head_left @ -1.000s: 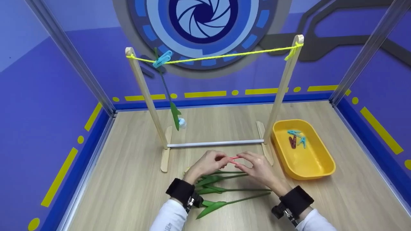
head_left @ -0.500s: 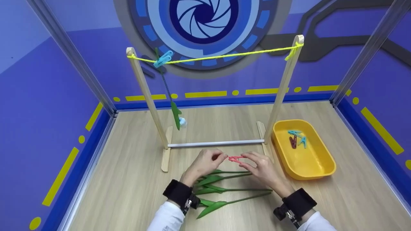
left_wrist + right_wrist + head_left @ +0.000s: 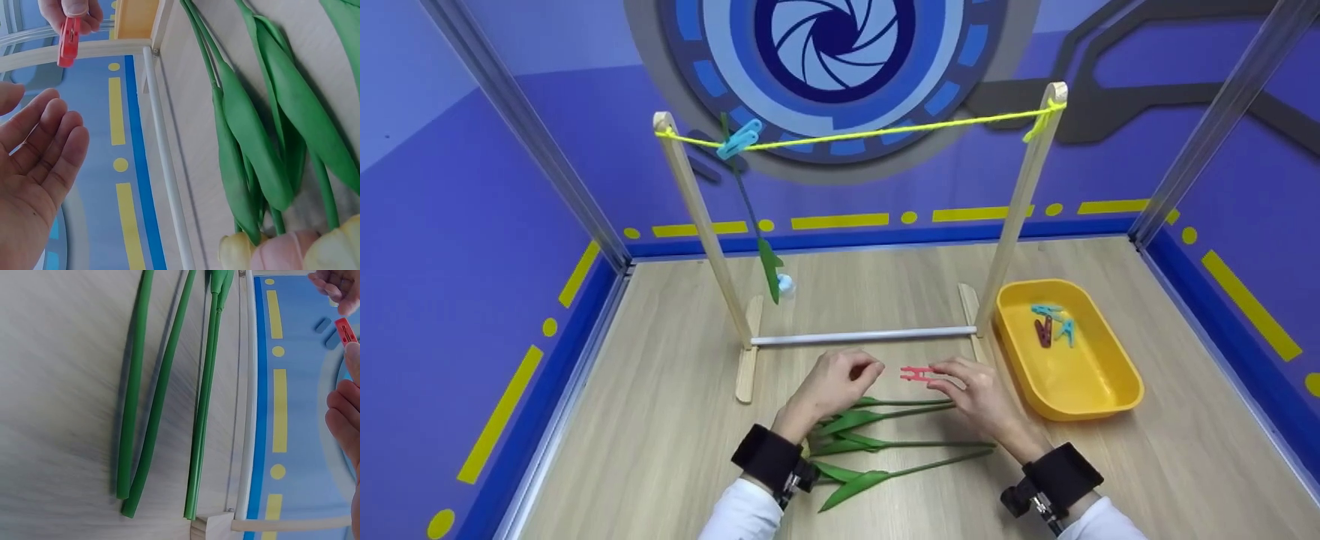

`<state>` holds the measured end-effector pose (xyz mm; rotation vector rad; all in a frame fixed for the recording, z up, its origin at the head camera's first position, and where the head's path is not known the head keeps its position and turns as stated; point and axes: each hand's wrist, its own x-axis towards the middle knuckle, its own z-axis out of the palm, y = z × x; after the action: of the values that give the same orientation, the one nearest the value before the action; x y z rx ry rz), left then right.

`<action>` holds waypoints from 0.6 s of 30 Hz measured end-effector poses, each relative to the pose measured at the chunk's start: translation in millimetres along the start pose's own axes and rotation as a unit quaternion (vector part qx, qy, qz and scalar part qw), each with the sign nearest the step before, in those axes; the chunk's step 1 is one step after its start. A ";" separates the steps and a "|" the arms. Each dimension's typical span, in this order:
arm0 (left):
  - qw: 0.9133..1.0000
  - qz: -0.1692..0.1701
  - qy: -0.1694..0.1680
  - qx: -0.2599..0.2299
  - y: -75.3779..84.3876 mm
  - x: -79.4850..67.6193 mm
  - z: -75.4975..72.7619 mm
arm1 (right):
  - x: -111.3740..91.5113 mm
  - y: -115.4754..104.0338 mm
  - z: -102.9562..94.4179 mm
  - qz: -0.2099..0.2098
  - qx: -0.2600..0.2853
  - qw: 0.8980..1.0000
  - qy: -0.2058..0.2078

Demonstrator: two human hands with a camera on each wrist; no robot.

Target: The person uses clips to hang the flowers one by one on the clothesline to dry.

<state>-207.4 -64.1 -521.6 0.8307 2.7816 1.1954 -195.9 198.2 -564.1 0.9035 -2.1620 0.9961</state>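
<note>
My right hand (image 3: 976, 390) pinches a red clothespin (image 3: 915, 373) by its handle ends, its nose pointing left. In the left wrist view the same clothespin (image 3: 68, 42) stands out below the fingertips. My left hand (image 3: 836, 386) is a short way to the left, holding nothing, its fingers loosely bent, as the left wrist view of the palm (image 3: 39, 163) shows. Under both hands several artificial tulips (image 3: 877, 444) lie on the table with stems to the right. Their yellow and pink blooms (image 3: 284, 250) are mostly hidden by the left arm in the head view.
A wooden frame with a yellow cord (image 3: 870, 133) stands behind the hands. A blue clothespin (image 3: 741, 139) holds a tulip (image 3: 769, 266) upside down on the cord. At right sits a yellow tub (image 3: 1091, 409) with blue and dark red clothespins (image 3: 1044, 331).
The hands have drawn apart. My left hand has let go of the red clothespin and moved slightly left; my right hand has carried it slightly right.
</note>
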 end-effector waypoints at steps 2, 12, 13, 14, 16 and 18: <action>1.000 -0.001 0.001 0.002 -2.1 -1.4 -0.1 | -0.2 1.2 -0.3 0.000 0.009 1.000 0.005; 0.999 -0.021 -0.024 0.025 -7.7 -2.0 1.1 | -0.9 2.2 -3.5 0.016 -0.032 0.999 0.021; 0.999 -0.022 -0.028 0.031 -8.2 -1.4 1.5 | -1.1 2.4 -3.7 0.019 -0.039 0.999 0.021; 0.999 -0.021 -0.031 0.036 -8.7 -0.7 1.8 | -1.3 2.6 -3.9 0.021 -0.040 0.999 0.020; 0.998 -0.019 -0.039 0.048 -9.7 0.5 3.0 | -1.7 3.2 -4.2 0.020 -0.040 0.999 0.020; 0.997 -0.016 -0.050 0.063 -11.5 1.9 5.5 | -2.6 4.4 -4.7 0.019 -0.040 0.999 0.020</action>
<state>-213.3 -66.0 -532.9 0.8269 2.8002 0.9540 -196.7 205.0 -565.2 0.8008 -2.1773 0.9303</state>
